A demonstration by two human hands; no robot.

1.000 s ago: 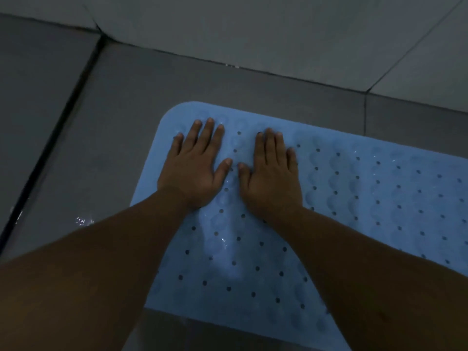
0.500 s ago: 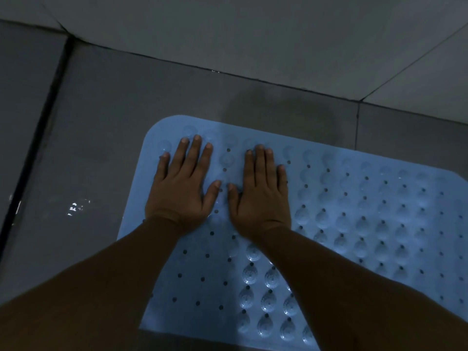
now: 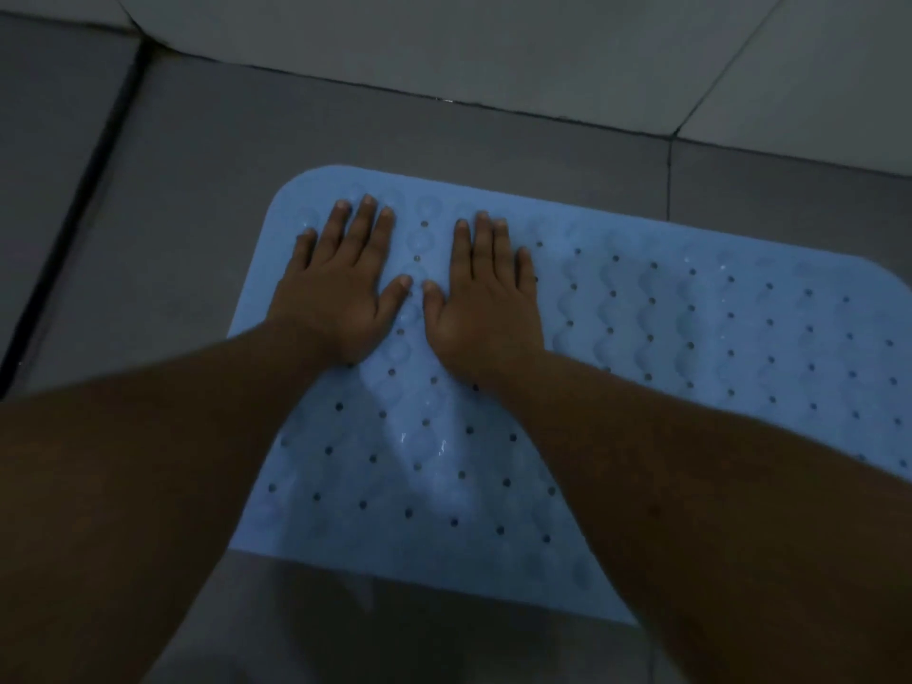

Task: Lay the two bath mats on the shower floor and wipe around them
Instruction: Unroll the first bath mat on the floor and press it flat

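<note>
A light blue bath mat [image 3: 691,348] with small drain holes and raised bumps lies flat on the grey tiled shower floor [image 3: 207,190]. My left hand [image 3: 340,288] presses palm-down on the mat's far left corner, fingers straight and spread. Right beside it, my right hand [image 3: 486,298] lies flat on the mat too, thumbs almost touching. Both forearms cross the near part of the mat. Only one mat is in view.
A pale tiled wall [image 3: 493,42] rises just beyond the mat's far edge. A dark grout channel [image 3: 84,209] runs diagonally along the left. Bare grey floor lies left of the mat and between mat and wall.
Both hands stay flat on the mat's far left corner. They have edged a little apart, and the view has shifted slightly.
</note>
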